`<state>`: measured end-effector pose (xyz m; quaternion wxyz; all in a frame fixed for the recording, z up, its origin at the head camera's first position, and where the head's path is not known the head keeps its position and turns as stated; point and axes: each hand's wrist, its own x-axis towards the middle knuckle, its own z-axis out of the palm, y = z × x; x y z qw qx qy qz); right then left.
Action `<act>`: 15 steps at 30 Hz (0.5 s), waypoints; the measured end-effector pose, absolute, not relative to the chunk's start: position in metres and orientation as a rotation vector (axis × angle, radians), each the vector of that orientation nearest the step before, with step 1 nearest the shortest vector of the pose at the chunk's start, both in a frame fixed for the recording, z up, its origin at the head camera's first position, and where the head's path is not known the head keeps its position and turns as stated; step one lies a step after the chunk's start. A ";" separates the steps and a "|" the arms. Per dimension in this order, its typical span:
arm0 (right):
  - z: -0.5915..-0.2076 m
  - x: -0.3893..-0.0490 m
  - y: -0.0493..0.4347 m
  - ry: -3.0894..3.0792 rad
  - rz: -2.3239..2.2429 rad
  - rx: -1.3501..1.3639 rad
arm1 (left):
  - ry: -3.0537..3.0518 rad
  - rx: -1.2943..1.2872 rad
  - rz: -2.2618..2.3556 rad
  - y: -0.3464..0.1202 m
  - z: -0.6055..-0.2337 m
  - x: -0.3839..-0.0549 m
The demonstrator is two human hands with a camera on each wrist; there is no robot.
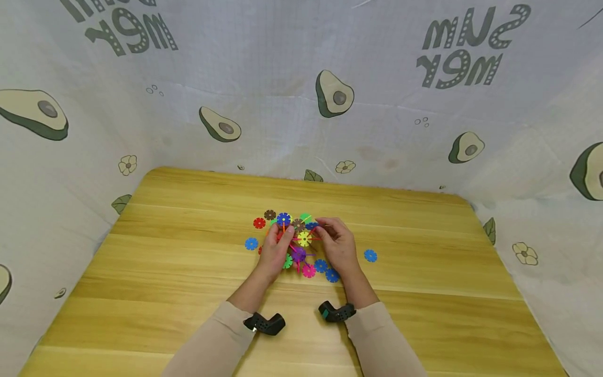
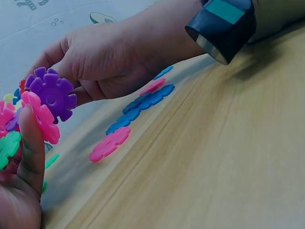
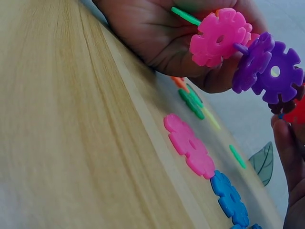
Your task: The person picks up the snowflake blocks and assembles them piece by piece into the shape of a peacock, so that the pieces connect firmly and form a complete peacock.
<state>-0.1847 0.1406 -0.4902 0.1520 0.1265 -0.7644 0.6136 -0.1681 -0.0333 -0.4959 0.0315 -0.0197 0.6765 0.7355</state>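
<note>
A cluster of interlocked notched plastic discs, flower-shaped and in several colours, is held up over the table. My left hand (image 1: 272,256) grips its left side, with the thumb against a pink disc (image 2: 43,117). Purple discs (image 3: 279,71) stick out from the middle of the cluster, and a yellow disc (image 1: 304,239) faces up. At the cluster's right side my right hand (image 1: 340,246) pinches a blue disc (image 1: 311,225) between thumb and fingers. A red disc (image 3: 296,112) shows close to the right fingertips. The left palm hides part of the cluster.
Loose discs lie on the wooden table (image 1: 188,293) around the hands: a red disc (image 1: 259,223), a brown disc (image 1: 270,214), a pink disc (image 1: 309,270) and several blue ones. One blue disc (image 1: 370,255) lies apart at the right. A printed cloth (image 1: 282,146) hangs behind.
</note>
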 end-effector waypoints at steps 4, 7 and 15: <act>-0.490 -0.185 0.140 -2.170 1.719 0.370 | 2.078 -0.060 2.252 -0.034 -0.496 -0.168; -0.491 -0.185 0.141 -2.129 1.676 0.405 | 2.076 -0.048 2.233 -0.034 -0.494 -0.168; -0.494 -0.189 0.145 -2.083 1.587 0.553 | 2.083 0.001 2.177 -0.036 -0.494 -0.169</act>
